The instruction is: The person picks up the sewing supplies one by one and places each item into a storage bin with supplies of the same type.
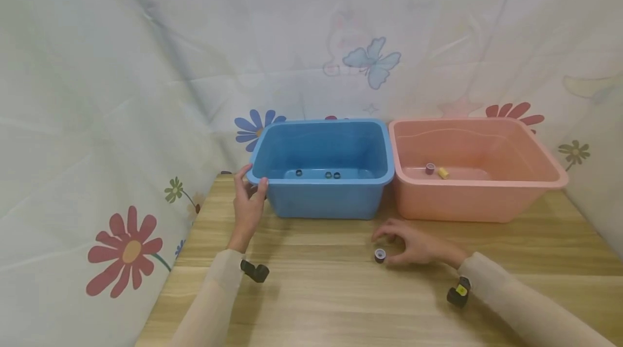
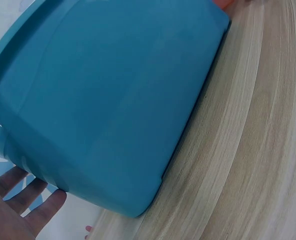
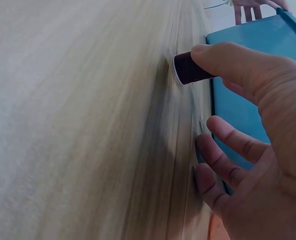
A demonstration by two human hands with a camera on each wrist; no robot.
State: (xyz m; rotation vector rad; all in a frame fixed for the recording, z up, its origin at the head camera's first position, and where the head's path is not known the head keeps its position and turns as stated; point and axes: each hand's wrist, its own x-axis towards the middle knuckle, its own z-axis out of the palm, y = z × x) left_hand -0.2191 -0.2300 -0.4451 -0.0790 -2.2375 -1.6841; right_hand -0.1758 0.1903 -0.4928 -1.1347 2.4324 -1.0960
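At the near left corner of the blue tub [image 1: 326, 198], my left hand [image 1: 248, 206] holds the rim, thumb on the front and fingers along the left side. In the left wrist view, fingers [image 2: 48, 211] lie against the tub's outer wall. A small dark purple cylinder with a whitish, hollow-looking top [image 1: 380, 255] stands on the wooden table. My right hand [image 1: 413, 242] is beside it, the index finger arched past it and the thumb tip at its side. From the right wrist, the thumb overlaps the cylinder [image 3: 192, 69]; the other fingers are loosely bent near the tabletop.
Three small dark ring-like pieces [image 1: 328, 175] lie in the blue tub. The pink tub [image 1: 467, 201] adjoins it on the right, holding another purple cylinder [image 1: 430, 168] and a yellow one [image 1: 443, 173]. A patterned curtain [image 1: 302, 39] hangs behind the wooden table [image 1: 311, 293].
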